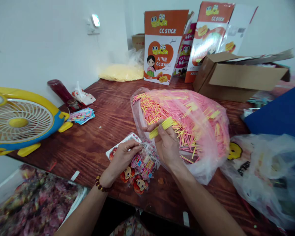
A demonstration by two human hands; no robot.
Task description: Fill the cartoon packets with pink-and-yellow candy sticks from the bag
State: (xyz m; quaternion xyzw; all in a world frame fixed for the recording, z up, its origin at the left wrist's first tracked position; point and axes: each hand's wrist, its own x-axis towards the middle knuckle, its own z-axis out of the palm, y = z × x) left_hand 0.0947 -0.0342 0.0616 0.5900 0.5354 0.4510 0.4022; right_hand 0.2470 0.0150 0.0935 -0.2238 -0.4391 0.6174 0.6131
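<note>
Between the thumb and fingers of my right hand (167, 142) is a small bundle of yellow sticks (161, 127), held over the near left edge of a large clear bag (199, 101). Pink and yellow sticks (149, 109) fill that bag. My left hand (124, 155), with a beaded bracelet at the wrist, pinches the upper edge of a clear printed packet (145, 160). Packets with a red-haired cartoon figure (139, 184) lie beneath it on the brown table. A white printed sheet (121, 144) is partly covered by my left hand.
A yellow and blue fan (22, 121) stands at the left, near a dark red bottle (60, 91) and blue packets (81, 115). Printed boxes (162, 49) and an open cardboard carton (238, 77) line the back. A plastic bag (272, 173) lies right. Below left is a filled container (31, 203).
</note>
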